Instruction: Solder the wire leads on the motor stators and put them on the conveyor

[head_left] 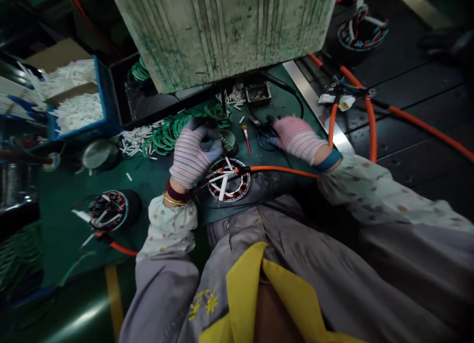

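My left hand [195, 154], in a striped glove with dark fingertips, has its thumb and forefinger curled together above a ring-shaped wound stator [244, 187]. What it pinches, if anything, is too small to make out. White sleeves and loose wire ends lie across the stator, and an orange cable [283, 170] leads off it to the right. Over the table farther right, my right hand [296, 138] is slightly blurred, its fingertips at the dark handles of pliers [255, 120]. Whether those fingers are closed round the handles is unclear. A small brush [246, 139] lies between the hands.
Green rings [163, 138] and scattered white tubes [135, 139] lie behind my left hand. A blue bin [101, 96] of white tubes stands at left, near a metal cup [100, 155] and another stator [109, 209]. A large worn panel [229, 32] overhangs the back. Orange cables [372, 131] cross the right.
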### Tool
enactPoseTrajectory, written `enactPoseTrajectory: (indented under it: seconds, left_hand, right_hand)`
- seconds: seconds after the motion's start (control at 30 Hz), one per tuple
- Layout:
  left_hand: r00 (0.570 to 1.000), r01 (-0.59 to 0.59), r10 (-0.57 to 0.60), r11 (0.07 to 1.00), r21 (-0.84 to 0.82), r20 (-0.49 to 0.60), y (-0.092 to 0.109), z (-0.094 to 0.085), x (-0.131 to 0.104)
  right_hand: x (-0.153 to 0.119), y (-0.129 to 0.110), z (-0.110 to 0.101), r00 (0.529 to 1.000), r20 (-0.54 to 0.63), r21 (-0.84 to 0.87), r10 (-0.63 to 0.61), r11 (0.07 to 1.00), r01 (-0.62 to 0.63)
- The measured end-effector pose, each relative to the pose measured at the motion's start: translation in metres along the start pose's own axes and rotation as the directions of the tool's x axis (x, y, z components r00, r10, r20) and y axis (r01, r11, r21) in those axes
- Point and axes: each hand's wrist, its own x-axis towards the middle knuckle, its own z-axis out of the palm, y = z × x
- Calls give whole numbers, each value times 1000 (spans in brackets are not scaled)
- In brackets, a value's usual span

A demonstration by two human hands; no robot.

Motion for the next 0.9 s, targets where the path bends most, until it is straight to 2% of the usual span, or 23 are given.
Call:
enactPoseTrajectory:
  seconds: [0.07,0.13,0.23,0.3,0.37,0.53,0.7,0.9]
  left_hand:
    - [999,0,-4,997,-74,-47,3,-3,-9]
    - [995,-9,-4,991,-135,-97,4,-4,-18]
    - [985,-9,-22,984,-177,-172,6,1,-33]
    - [976,53,-83,987,-149,-203,8,6,-41]
    - [968,144,-159,985,-92,-192,13,10,-47]
    - [962,219,-217,976,-3,-163,22,13,-49]
    - [960,254,-249,967,17,-126,26,13,-47]
    - [951,295,-295,955,-10,-89,37,15,-45]
  right_hand:
    - [-19,3,5,998,49,-22,45,999,-44]
    - [-35,0,7,999,42,51,23,998,-25]
    - [-58,-18,8,988,-111,208,-111,969,132]
    - [-70,-36,6,965,-175,189,-195,955,227]
    - [-76,-52,2,955,-171,100,-242,960,261]
    - [-68,-70,-9,936,-213,-37,-281,959,280]
    - [-56,-67,-12,936,-174,-39,-307,952,305]
    - [-59,-64,-15,942,-122,-83,-313,949,305]
